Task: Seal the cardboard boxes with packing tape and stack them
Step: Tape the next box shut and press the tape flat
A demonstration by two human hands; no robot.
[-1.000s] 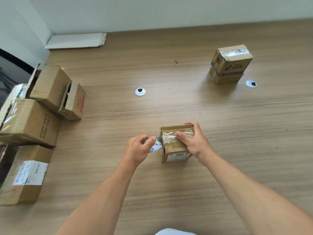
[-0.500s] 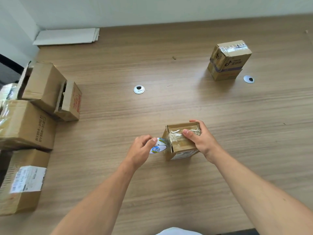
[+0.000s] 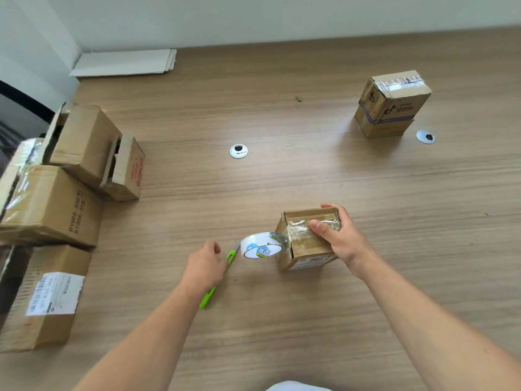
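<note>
One change: the left hand [image 3: 204, 266] has let go of the tape roll [image 3: 262, 245], now just beside the small box [image 3: 306, 249], and covers a green cutter [image 3: 208, 299]; whether it grips is unclear. The right hand [image 3: 342, 239] clasps the box top. The wood-grain table [image 3: 282, 320] runs wide between loose boxes [image 3: 50, 204] crowding its left edge and a sealed stack [image 3: 392, 105] far right, below a white wall [image 3: 253, 18].

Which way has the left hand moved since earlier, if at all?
Yes: the left hand left the tape roll, shifting leftward from the small box onto the green cutter.
</note>
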